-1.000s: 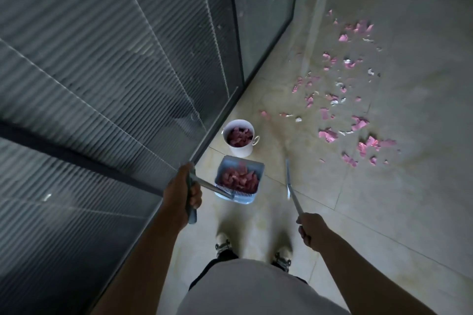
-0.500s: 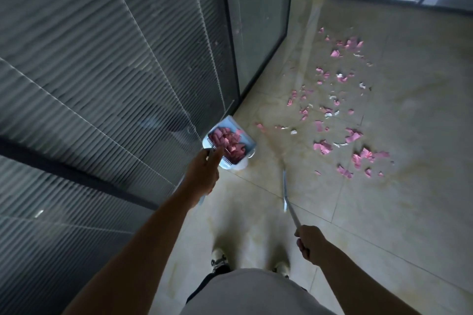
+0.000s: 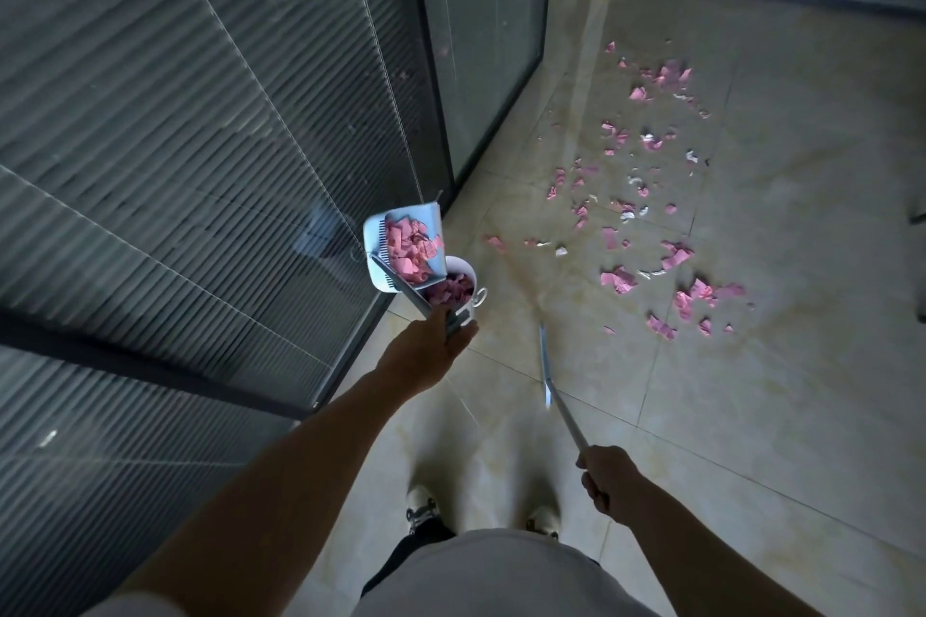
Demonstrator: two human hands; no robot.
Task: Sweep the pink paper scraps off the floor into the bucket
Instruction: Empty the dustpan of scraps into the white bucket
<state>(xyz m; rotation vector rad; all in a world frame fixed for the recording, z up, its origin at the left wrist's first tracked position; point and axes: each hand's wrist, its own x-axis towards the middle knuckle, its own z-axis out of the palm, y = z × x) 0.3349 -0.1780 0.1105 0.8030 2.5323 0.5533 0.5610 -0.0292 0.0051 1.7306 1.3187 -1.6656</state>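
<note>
Beside the ribbed glass partition (image 3: pixel 210 155), left hand (image 3: pixel 426 351) grips the dustpan handle (image 3: pixel 433 311), fingers curled round it. Blue dustpan (image 3: pixel 403 243) is raised and tipped, its open lip pointing down over the white bucket (image 3: pixel 463 293). That tilt reads as a pour: the load of pink scraps (image 3: pixel 411 246) can slide along the pan floor straight into the bucket mouth. Some pink already lies inside the bucket. Bucket stands on the floor (image 3: pixel 751 416) close to the partition, out of the sweeping path.

Right hand (image 3: pixel 606 483) is closed round the thin broom pole (image 3: pixel 556 396), held low and slanting forward, off to the side. Probably parked there so it stays clear of the pour yet ready. Broom head not made out.

Many pink paper scraps (image 3: pixel 651 195), with a few white bits (image 3: pixel 634 180), lie scattered on the tiles, well apart from the bucket. Judgement: task partway, more sweeping to come.
</note>
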